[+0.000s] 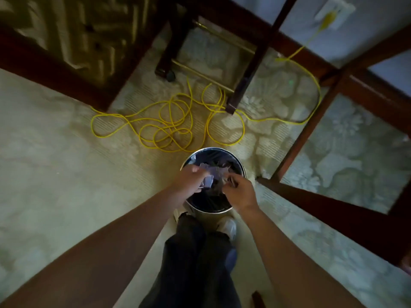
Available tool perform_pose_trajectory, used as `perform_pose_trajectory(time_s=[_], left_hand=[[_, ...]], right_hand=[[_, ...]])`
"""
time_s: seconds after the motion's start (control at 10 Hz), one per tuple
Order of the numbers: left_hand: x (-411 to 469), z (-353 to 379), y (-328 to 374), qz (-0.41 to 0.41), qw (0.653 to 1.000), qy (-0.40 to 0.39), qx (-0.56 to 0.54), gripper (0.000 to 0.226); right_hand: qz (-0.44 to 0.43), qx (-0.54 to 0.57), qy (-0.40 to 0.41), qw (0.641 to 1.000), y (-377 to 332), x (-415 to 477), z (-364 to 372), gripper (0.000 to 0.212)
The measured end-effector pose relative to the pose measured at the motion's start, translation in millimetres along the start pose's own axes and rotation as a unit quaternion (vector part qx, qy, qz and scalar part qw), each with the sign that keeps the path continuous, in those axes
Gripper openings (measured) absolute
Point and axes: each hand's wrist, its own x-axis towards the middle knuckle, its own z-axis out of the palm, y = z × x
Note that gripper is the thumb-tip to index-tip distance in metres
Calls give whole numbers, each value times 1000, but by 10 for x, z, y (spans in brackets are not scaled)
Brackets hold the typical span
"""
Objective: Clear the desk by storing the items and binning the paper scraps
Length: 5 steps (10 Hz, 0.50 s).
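Below me, just past my dark trousers (195, 252) and pale shoe (229, 226), both hands are over the open mouth of the round bin (242, 168), which stands on the patterned carpet (55, 152). My left hand (191, 177) has its fingers curled round a crumpled bunch of paper scraps (208, 180) above the dark liner; my right hand (241, 193) is just beside them, fingers bent inward, too blurred to tell whether it pinches a scrap. Beyond the bin, a yellow cable (169, 130) lies in loose loops, passing a dark wooden chair leg (235, 96).
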Motion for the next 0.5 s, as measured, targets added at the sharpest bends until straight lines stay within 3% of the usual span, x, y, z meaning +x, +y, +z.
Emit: perform_pose_trajectory(time_s=[0.1,0.2,0.3,0.5], left_hand=[[468,120,-197,-4,1000,22,19,16],[771,205,-370,-11,999,30,10,39],[826,266,-423,-52,998,43,15,51],[455,283,-452,-8,997,50,51,41]], right_hand=[[10,42,-38,998,276,323,152,33],[15,63,-85,994,457,504,230,53],[0,65,-94,993,598,557,227,53],[-13,75,-72,995,599,253,81,53]])
